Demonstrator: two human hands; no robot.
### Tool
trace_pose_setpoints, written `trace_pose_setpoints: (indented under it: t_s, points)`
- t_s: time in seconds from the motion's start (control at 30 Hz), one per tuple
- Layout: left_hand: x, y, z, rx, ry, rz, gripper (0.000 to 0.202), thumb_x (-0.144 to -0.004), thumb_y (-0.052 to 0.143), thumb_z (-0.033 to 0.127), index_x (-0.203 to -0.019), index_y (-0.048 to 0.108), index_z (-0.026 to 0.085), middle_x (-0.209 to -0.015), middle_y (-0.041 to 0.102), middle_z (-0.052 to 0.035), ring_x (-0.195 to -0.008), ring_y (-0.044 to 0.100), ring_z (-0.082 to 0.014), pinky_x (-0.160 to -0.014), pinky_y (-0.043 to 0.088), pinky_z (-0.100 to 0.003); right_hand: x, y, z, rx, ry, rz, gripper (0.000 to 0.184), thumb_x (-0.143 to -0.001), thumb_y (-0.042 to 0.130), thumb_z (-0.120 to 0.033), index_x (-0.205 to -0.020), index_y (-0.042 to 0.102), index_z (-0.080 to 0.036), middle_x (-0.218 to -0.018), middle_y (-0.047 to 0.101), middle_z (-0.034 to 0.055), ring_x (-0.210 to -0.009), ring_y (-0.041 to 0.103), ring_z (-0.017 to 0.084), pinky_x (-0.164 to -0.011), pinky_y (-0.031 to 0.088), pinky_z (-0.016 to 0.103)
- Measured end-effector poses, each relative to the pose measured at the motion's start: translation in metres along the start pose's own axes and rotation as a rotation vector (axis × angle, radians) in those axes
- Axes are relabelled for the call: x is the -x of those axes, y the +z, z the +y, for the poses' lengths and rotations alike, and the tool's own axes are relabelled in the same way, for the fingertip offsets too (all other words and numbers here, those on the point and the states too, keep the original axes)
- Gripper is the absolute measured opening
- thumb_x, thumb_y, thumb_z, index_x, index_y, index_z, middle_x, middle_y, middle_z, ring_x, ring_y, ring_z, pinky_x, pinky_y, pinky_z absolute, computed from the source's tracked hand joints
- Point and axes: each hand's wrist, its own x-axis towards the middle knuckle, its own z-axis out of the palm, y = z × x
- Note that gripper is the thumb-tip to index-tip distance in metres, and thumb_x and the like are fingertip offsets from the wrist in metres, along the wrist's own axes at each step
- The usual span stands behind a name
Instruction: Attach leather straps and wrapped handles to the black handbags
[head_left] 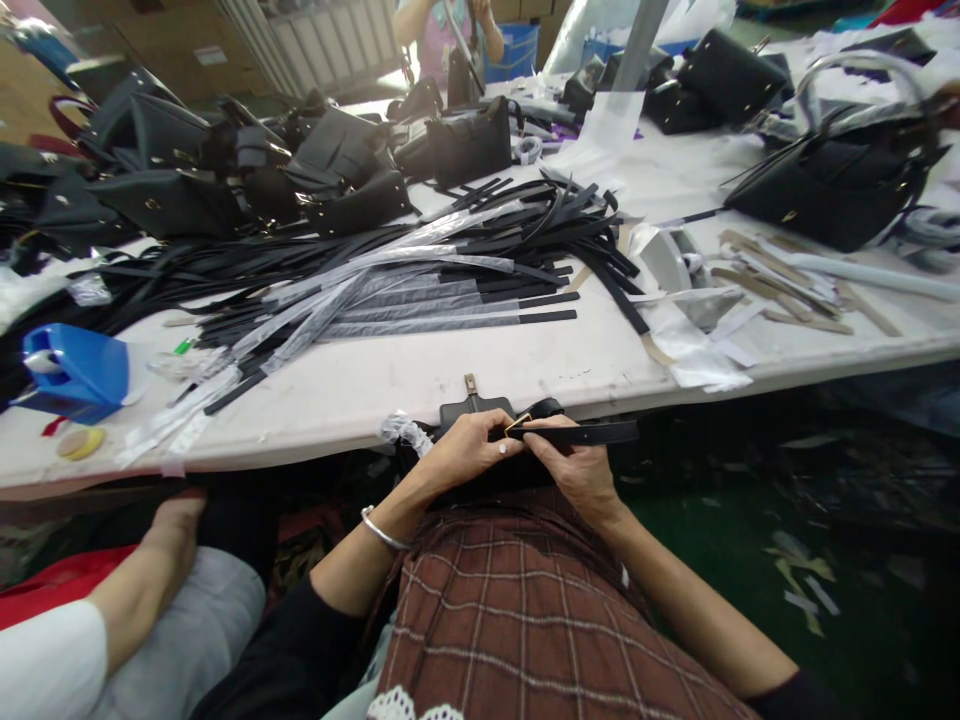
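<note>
Black strap (600, 433) lies across the person's two hands, above the lap at the near edge of the bench (405, 362). The right hand (581, 472) pinches it between thumb and fingers, and its straight end points out to the right. The left hand (469, 445) has its fingers closed at the gold buckle (517, 424); exactly what they grip there is partly hidden. Just beyond that hand, a dark flap (454, 411) with a gold clasp (470, 383) sits at the bench edge, with crumpled clear wrapping (409, 430) just beside it on the left. Farther across the bench spreads a heap of black straps (547, 316), some sleeved in clear film, and behind them stand piled black bags (337, 160). A blue tape dispenser (97, 375) is at the left, near a yellow roll (80, 443); a handled black bag (832, 190) stands at the right.
</note>
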Motion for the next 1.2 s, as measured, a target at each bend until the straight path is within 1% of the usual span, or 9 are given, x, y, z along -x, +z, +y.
trace_pose_setpoints:
  t_s: [0.17, 0.27, 0.43, 0.53, 0.73, 0.83, 1.03, 1.1, 1.2]
  points:
    - [0.000, -0.003, 0.008, 0.229, -0.114, -0.112, 0.023, -0.082, 0.057, 0.038, -0.088, 0.061, 0.017, -0.072, 0.062, 0.0023, -0.051, 0.049, -0.0082, -0.049, 0.036, -0.020, -0.014, -0.012, -0.008, -0.363, 0.407, -0.125, 0.030, -0.077, 0.073, -0.045, -0.087, 0.076, -0.017, -0.076, 0.074, 0.0058, -0.065, 0.070, 0.020, -0.065, 0.059, 0.033]
    - [-0.001, -0.004, 0.011, 0.335, -0.137, -0.122, 0.025, -0.082, 0.057, 0.040, -0.085, 0.060, 0.015, -0.071, 0.063, 0.0010, -0.046, 0.044, -0.0050, -0.044, 0.032, -0.018, -0.017, -0.017, -0.004, -0.494, 0.486, -0.121, 0.031, -0.071, 0.078, -0.044, -0.082, 0.076, -0.015, -0.077, 0.074, 0.0067, -0.062, 0.069, 0.018, -0.062, 0.059, 0.029]
    - [-0.001, -0.004, 0.012, 0.452, -0.134, -0.140, 0.030, -0.082, 0.060, 0.043, -0.089, 0.060, 0.014, -0.069, 0.062, 0.0012, -0.043, 0.042, -0.0032, -0.042, 0.027, -0.017, -0.017, -0.020, 0.001, -0.472, 0.417, -0.105, 0.029, -0.073, 0.078, -0.041, -0.080, 0.075, -0.013, -0.068, 0.072, 0.0048, -0.059, 0.065, 0.014, -0.060, 0.055, 0.023]
    - [0.000, -0.005, 0.013, 0.448, -0.143, -0.156, 0.031, -0.082, 0.060, 0.044, -0.089, 0.060, 0.014, -0.072, 0.063, 0.0000, -0.045, 0.045, -0.0036, -0.042, 0.031, -0.016, -0.017, -0.019, -0.002, -0.453, 0.363, -0.119, 0.031, -0.076, 0.074, -0.043, -0.085, 0.074, -0.014, -0.068, 0.071, 0.0041, -0.057, 0.064, 0.014, -0.057, 0.052, 0.025]
    - [0.001, -0.003, 0.013, 0.429, -0.156, -0.155, 0.031, -0.081, 0.061, 0.044, -0.088, 0.059, 0.015, -0.073, 0.062, 0.0006, -0.046, 0.047, -0.0041, -0.041, 0.036, -0.016, -0.020, -0.021, -0.008, -0.208, 0.304, -0.151, 0.035, -0.080, 0.069, -0.049, -0.079, 0.071, -0.014, -0.060, 0.068, 0.0030, -0.056, 0.062, 0.014, -0.058, 0.048, 0.024]
    - [0.000, -0.001, 0.013, 0.464, -0.158, -0.158, 0.034, -0.079, 0.064, 0.046, -0.088, 0.060, 0.014, -0.072, 0.063, 0.0003, -0.046, 0.048, -0.0043, -0.040, 0.036, -0.016, -0.019, -0.021, -0.008, -0.233, 0.277, -0.156, 0.035, -0.083, 0.066, -0.050, -0.079, 0.069, -0.016, -0.055, 0.064, -0.0001, -0.052, 0.059, 0.013, -0.056, 0.046, 0.024]
    - [0.001, 0.005, 0.015, 0.676, -0.127, -0.158, 0.042, -0.073, 0.071, 0.050, -0.085, 0.059, 0.012, -0.075, 0.064, -0.0027, -0.050, 0.054, -0.0066, -0.043, 0.042, -0.018, -0.010, -0.009, -0.009, -0.186, 0.148, -0.023, 0.037, -0.085, 0.062, -0.051, -0.068, 0.063, -0.018, -0.054, 0.061, 0.0002, -0.050, 0.058, 0.015, -0.052, 0.045, 0.027]
    - [0.002, 0.005, 0.014, 0.685, -0.142, -0.143, 0.041, -0.074, 0.071, 0.050, -0.085, 0.059, 0.012, -0.074, 0.064, -0.0022, -0.047, 0.051, -0.0048, -0.041, 0.038, -0.016, -0.008, -0.007, -0.011, -0.182, 0.132, 0.016, 0.037, -0.086, 0.060, -0.051, -0.068, 0.063, -0.019, -0.053, 0.061, 0.0000, -0.050, 0.058, 0.015, -0.051, 0.046, 0.027]
    - [0.004, 0.004, 0.010, 0.663, -0.161, -0.090, 0.037, -0.077, 0.068, 0.048, -0.084, 0.061, 0.012, -0.069, 0.061, 0.0007, -0.042, 0.041, -0.0010, -0.039, 0.026, -0.014, -0.010, -0.010, -0.015, -0.225, 0.197, -0.092, 0.033, -0.084, 0.063, -0.050, -0.076, 0.068, -0.019, -0.059, 0.067, 0.0019, -0.055, 0.065, 0.018, -0.057, 0.053, 0.030]
